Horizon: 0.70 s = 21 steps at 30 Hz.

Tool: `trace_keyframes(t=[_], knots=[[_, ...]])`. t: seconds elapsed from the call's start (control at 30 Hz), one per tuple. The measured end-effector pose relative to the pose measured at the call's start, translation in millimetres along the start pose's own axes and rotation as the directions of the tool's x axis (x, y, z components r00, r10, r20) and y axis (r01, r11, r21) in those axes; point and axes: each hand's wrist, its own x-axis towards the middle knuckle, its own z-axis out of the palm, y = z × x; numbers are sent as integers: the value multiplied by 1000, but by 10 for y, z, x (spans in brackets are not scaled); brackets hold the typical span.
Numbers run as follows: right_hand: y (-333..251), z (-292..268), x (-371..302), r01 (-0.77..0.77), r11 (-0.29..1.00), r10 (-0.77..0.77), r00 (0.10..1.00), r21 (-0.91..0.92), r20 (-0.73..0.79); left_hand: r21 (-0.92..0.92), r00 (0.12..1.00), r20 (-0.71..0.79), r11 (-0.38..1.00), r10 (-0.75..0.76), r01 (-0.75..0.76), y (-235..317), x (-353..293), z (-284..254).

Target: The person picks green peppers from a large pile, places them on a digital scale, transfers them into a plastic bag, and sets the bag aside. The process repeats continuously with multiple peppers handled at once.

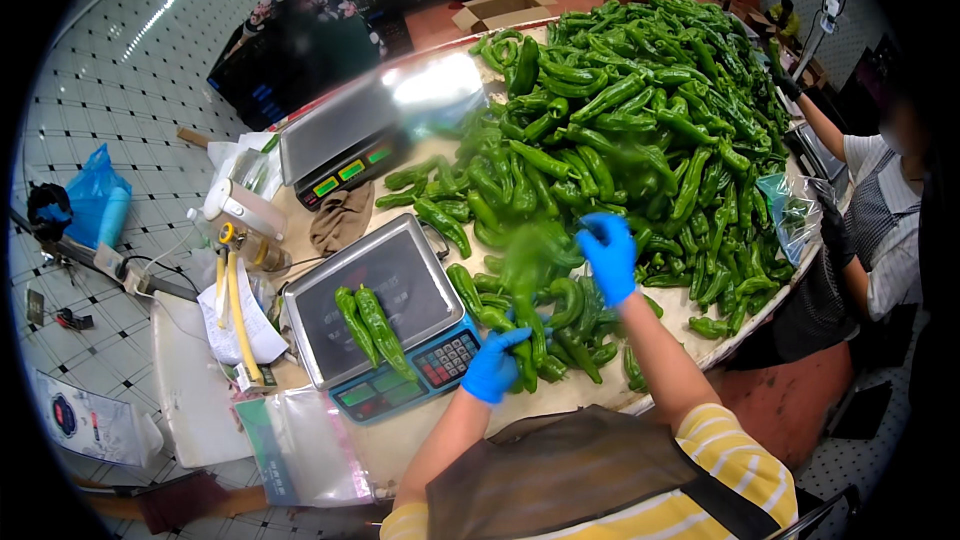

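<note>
Blue gloves are worn on both hands: with the dial centred on the left hand (pixel 490 368), its fingers are laid against a green pepper (pixel 539 342), though whether it is pinched cannot be told. The right hand (pixel 607 255), between one and two o'clock, is half curled over the heap, its grip equally unclear. A pale desk (pixel 428 438) is spread beneath; a white tiled floor (pixel 150 120) with dark dots is seen at ten o'clock.

Long, glossy, creased peppers (pixel 640 120) are heaped towards one o'clock. Their outlines are obscured by a hazy blur just ahead of the left hand. Two more are laid side by side on a blue-based scale (pixel 310 315) at ten o'clock. Clear bags (pixel 325 440) are placed at eight, a brown cloth (pixel 342 220) between ten and eleven, and a second scale (pixel 335 140) at eleven. Farther off, a co-worker (pixel 885 168) is seen at two, an open cardboard box (pixel 505 12) at twelve.
</note>
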Motion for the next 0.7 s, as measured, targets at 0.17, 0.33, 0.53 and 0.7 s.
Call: trace_keyframes(t=[0.17, 0.33, 0.53, 0.7], knots=[[298, -371, 498, 241, 614, -278, 957, -752, 80, -99, 998, 65, 995, -5, 11, -72, -107, 63], [392, -464, 270, 152, 868, -41, 971, -473, 237, -108, 996, 79, 994, 31, -22, -86, -104, 49], [181, -638, -112, -702, 635, 468, 682, 323, 563, -173, 979, 189, 984, 77, -44, -212, -10, -30], [71, -629, -492, -668, 695, 383, 658, 267, 648, -185, 985, 165, 982, 56, -25, -249, 75, -4]])
